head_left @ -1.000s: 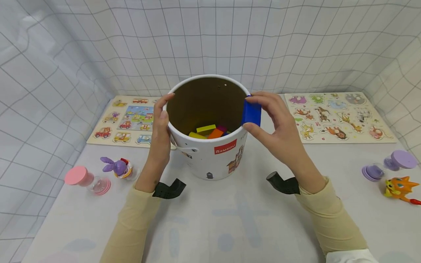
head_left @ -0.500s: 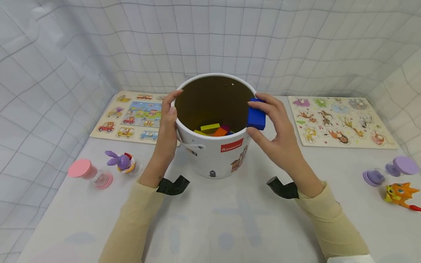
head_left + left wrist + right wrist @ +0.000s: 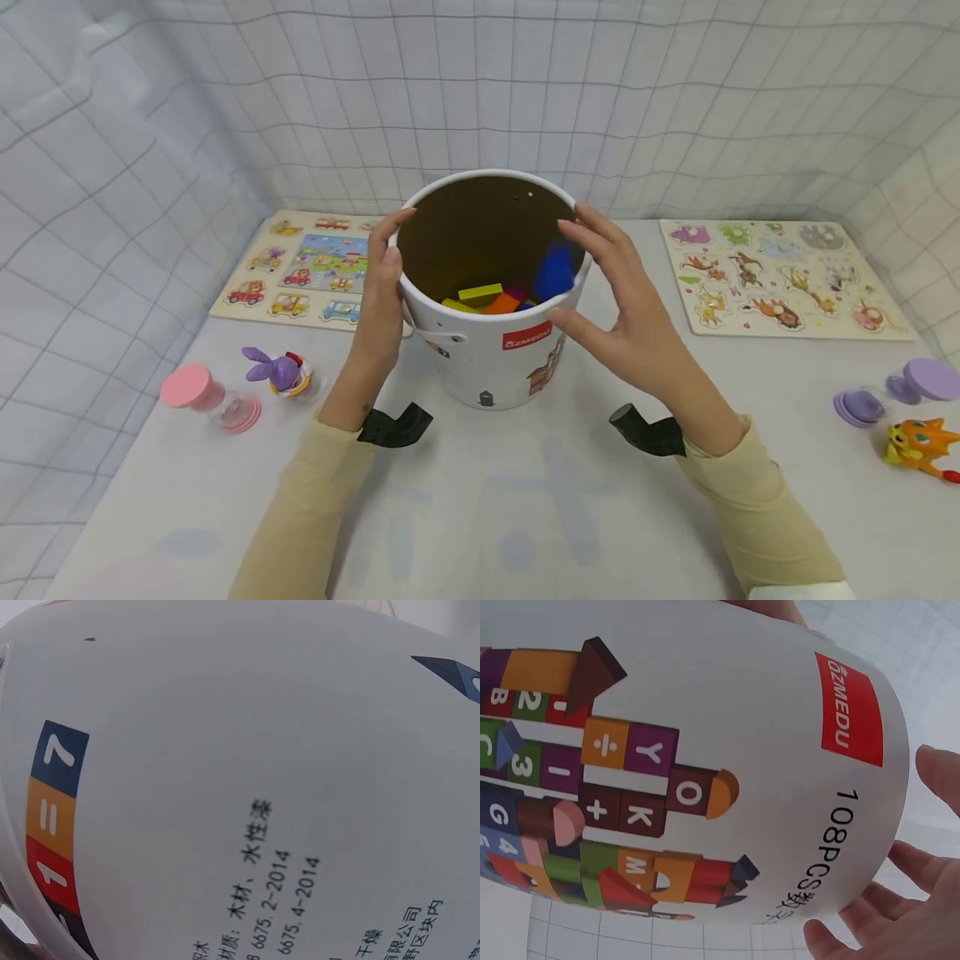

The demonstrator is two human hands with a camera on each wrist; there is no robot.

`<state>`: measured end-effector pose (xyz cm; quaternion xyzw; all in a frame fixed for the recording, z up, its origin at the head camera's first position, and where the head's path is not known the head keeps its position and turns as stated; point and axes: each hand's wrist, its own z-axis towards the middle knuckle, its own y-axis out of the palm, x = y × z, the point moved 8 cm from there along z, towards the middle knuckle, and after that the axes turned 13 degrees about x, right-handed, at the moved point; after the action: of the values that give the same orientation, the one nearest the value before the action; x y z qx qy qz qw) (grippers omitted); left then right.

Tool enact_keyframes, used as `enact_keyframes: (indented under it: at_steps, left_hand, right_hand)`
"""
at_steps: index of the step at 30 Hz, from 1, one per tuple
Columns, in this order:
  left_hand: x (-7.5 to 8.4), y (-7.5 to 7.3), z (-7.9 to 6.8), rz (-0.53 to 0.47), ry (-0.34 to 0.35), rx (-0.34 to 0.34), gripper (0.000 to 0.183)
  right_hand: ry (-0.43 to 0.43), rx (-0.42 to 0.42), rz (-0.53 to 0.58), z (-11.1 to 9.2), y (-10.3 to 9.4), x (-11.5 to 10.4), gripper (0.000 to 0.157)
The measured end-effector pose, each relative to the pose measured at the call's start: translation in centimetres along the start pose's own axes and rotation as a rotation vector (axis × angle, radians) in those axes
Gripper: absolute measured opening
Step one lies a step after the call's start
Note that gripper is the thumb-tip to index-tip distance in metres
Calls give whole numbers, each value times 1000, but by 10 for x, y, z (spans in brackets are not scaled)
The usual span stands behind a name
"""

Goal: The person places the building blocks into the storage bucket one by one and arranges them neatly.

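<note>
A tall white bucket (image 3: 468, 354) printed with toy-block pictures stands upright at the centre, holding several coloured blocks low inside. My left hand (image 3: 381, 296) grips its left rim, fingertips over the edge. Just inside the right rim, a blurred blue block (image 3: 555, 272) drops, apart from my fingers. My right hand (image 3: 633, 321) is spread at that rim with nothing in its grasp; its fingers and thumb also show beside the bucket in the right wrist view. The bucket wall (image 3: 172, 750) fills the left wrist view, where most of my left hand is hidden.
Wooden puzzle boards lie behind left (image 3: 281, 283) and right (image 3: 780, 283). On the left are a pink hourglass-shaped toy (image 3: 213, 396) and a purple rabbit figure (image 3: 281, 371). A purple hourglass-shaped toy (image 3: 930, 379) and an orange figure (image 3: 918, 442) sit at the right.
My right fingers held the blue block at the right rim; they have let go, and it has moved left and down into the bucket. My left hand stays on the rim.
</note>
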<state>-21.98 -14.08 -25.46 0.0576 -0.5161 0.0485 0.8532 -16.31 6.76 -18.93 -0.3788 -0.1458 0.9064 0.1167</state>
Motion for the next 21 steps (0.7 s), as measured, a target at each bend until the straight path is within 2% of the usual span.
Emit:
enact_keyframes:
  at_steps: [6,11,16,19,21]
  left_hand:
    - [2,-4,0,-19,1,4,48]
    - [2,-7,0,8,-14,-1,46]
    - [3,-13,1,56,-82,-13,45]
    - [17,-21,0,117,-81,39,46]
    - [36,-31,-1,179,-32,117,47]
  right_hand:
    - [-6,-4,-28,4,-8,-1,54]
    - [-16,22,-57,7,-21,1,47]
    - [-49,132,-64,10,-53,7,40]
    - [-35,229,-76,9,-77,14,38]
    - [-4,288,-96,5,-91,23,37]
